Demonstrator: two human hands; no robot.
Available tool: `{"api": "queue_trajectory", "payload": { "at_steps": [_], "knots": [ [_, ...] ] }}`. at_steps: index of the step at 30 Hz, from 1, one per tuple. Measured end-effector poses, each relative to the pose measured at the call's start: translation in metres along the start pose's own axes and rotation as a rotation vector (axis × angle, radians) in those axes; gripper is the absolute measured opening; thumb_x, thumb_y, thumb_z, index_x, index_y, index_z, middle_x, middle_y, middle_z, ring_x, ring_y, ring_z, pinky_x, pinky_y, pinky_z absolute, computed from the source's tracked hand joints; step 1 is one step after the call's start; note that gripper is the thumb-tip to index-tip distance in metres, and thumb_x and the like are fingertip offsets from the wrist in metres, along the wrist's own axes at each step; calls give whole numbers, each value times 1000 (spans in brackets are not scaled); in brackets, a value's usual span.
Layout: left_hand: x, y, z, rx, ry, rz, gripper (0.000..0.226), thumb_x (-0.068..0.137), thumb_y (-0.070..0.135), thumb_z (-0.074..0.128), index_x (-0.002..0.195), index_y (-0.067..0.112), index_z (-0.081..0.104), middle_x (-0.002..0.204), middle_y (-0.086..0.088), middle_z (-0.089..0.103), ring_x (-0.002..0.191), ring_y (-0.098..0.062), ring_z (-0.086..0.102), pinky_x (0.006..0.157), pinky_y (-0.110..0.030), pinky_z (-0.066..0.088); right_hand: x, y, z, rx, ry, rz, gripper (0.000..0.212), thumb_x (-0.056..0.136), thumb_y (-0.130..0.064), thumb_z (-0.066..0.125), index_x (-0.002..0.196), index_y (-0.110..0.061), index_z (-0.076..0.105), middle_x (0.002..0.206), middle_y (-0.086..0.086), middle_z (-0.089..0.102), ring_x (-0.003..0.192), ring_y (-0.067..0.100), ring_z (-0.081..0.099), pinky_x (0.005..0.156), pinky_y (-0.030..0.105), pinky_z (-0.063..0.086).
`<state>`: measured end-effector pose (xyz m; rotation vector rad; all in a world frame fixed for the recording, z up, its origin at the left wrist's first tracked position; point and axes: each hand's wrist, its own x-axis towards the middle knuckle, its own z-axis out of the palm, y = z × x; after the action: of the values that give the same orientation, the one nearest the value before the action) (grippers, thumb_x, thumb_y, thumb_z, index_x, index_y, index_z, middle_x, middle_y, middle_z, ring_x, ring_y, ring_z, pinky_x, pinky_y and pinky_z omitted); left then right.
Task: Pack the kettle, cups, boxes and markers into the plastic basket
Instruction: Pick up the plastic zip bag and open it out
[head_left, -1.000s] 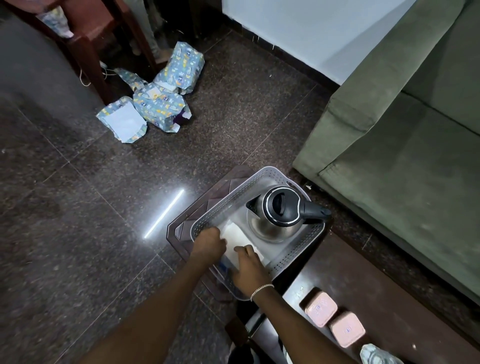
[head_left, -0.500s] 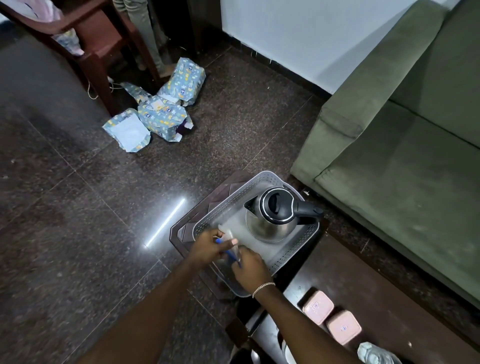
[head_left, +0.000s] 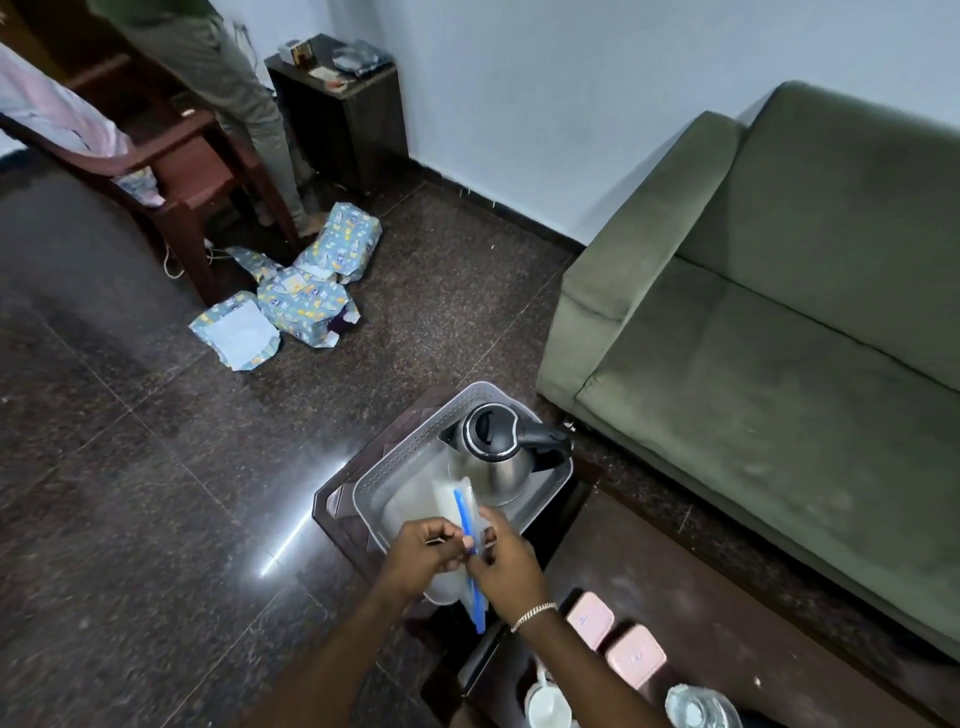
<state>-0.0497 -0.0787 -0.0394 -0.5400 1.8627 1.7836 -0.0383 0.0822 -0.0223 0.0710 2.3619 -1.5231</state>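
Note:
A steel kettle (head_left: 493, 447) with a black lid and handle stands at the far end of the grey plastic basket (head_left: 400, 457). Over the basket's near end, my left hand (head_left: 423, 553) and my right hand (head_left: 506, 564) together pinch a clear flat pouch (head_left: 452, 499) with a blue strip, held upright and edge-on. Two pink boxes (head_left: 589, 618) (head_left: 635, 656) sit side by side on the dark table to the right. A white cup (head_left: 548, 709) shows at the bottom edge.
The basket rests on a dark brown stool (head_left: 337, 514). A green sofa (head_left: 779, 312) fills the right. Blue wrapped packages (head_left: 306, 296) lie on the floor by a wooden chair (head_left: 182, 171). A person's legs (head_left: 249, 104) stand beside a dark cabinet (head_left: 343, 104). A clear glass (head_left: 698, 709) sits near the cup.
Both hands were pressing the pouch flat on the basket floor; they have since raised it and turned it upright over the near rim. The view has tilted up.

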Motion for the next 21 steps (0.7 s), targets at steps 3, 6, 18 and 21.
{"api": "queue_trajectory", "payload": {
  "at_steps": [3,6,18,21],
  "knots": [
    [-18,21,27,15,-22,44,29,88,0,77,63,15,73,59,-4,65,56,-15,57,60,-22,51,-24,-4,-26,-24,82,5,46,83,-23,65,121,-42,48,85,-17,68,75,-1,66,66,11,50],
    [-30,38,54,-4,-66,84,16,89,-2,75,74,-3,70,67,-13,67,65,-22,59,68,-27,52,-39,-5,-51,-100,151,20,24,82,-34,64,99,-33,47,75,-11,61,64,3,57,65,26,51],
    [-84,130,179,249,-73,369,24,79,-12,75,70,7,63,69,-12,65,68,-21,57,72,-38,47,-108,-36,-195,-133,457,20,47,76,-15,82,52,-33,45,79,-5,53,67,-3,52,62,11,38],
    [-103,152,207,370,-58,532,24,74,-9,70,75,11,56,76,0,61,62,-8,52,64,-25,44,-129,-48,-233,-78,524,53,41,72,-9,81,47,-28,54,95,2,58,88,12,61,75,15,42]
  ]
}}
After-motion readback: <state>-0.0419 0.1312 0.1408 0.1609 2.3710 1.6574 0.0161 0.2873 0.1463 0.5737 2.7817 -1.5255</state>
